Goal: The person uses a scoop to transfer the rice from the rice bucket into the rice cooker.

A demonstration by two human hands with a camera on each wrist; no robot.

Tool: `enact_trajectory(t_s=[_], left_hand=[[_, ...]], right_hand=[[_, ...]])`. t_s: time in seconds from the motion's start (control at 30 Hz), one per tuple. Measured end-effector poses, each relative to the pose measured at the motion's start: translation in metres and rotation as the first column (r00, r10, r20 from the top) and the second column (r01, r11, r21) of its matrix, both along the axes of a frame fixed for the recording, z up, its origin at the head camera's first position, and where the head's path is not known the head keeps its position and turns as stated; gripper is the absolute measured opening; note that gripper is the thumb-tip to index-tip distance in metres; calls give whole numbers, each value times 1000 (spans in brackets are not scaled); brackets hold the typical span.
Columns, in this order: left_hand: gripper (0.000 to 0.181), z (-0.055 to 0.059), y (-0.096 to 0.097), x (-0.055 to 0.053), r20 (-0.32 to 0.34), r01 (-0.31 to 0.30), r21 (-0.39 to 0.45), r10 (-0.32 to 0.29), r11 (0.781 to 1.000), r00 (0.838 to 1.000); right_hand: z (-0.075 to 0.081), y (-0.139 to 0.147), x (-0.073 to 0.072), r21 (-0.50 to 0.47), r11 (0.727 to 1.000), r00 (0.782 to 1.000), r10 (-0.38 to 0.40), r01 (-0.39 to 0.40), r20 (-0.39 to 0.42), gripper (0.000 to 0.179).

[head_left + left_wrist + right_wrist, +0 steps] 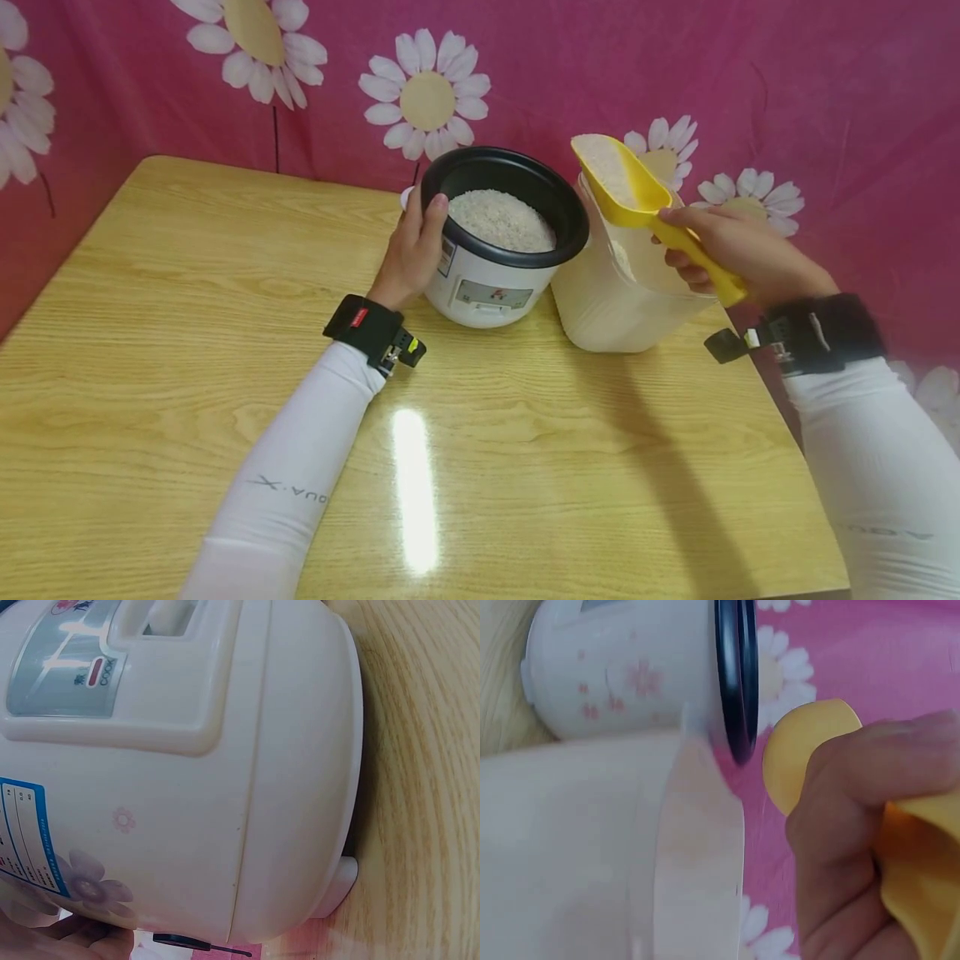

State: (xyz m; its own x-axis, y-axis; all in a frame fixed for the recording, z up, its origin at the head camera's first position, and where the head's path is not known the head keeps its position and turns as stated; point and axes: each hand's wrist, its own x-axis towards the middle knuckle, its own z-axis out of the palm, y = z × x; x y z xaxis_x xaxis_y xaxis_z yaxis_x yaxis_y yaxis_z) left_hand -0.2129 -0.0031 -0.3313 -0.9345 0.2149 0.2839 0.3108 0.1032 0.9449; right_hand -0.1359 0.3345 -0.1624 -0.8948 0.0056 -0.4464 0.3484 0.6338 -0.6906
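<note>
A white rice cooker (480, 292) with a black rim stands lidless on the table, white rice (501, 221) in its dark inside. My left hand (411, 250) grips the cooker's left side near the rim, thumb toward the front; in the left wrist view its fingers (97, 939) lie against the cooker's side. My right hand (750, 246) holds a yellow scoop (637, 196) by its handle, fingers curled round it. Rice lies in the scoop's bowl, which is raised over a translucent plastic container (615, 312), just right of the cooker. The container's inside is partly hidden.
The wooden table (187, 375) runs out to the left and toward the front. A pink cloth (540, 75) with white daisies hangs along its back edge. The container stands close to the table's right edge.
</note>
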Motion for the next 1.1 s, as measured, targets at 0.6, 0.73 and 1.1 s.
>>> enact_trajectory(t_s=[0.6, 0.73, 1.1], left_hand=[[59, -1, -1, -1, -8, -15, -1, 15, 1000, 1000], [60, -1, -1, -1, -2, -19, -16, 19, 1000, 1000], [58, -2, -2, -3, 5, -31, -36, 31, 999, 999]], right_hand=[[-3, -67, -11, 225, 962, 981, 177, -156, -77, 48], [-6, -73, -15, 302, 940, 978, 192, -160, -81, 47], [-10, -87, -18, 429, 885, 962, 248, -178, -111, 45]])
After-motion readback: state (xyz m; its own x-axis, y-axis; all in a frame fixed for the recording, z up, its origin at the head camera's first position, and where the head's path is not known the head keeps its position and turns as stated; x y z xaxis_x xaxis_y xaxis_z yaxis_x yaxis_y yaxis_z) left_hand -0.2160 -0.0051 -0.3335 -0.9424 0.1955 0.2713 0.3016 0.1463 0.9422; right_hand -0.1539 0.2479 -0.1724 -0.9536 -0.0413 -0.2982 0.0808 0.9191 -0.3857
